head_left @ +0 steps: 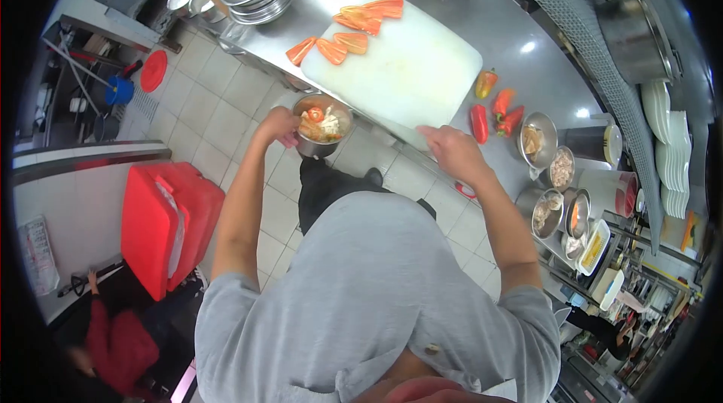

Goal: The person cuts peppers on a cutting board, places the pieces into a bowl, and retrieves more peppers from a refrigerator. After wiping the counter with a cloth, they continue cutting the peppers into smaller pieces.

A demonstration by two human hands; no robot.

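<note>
your left hand is gripping the rim of a metal pot (pepper scraps are sitting inside) by the near edge of the surface. your right hand, fingers closed, is holding a knife beside the cutting board, where sliced peppers are lying.

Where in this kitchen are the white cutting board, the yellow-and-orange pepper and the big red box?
White cutting board [414,60]: head view, bare upper surface.
Yellow-and-orange pepper [486,84]: head view, middle of its skin.
Big red box [149,215]: head view, broad red face.
</note>
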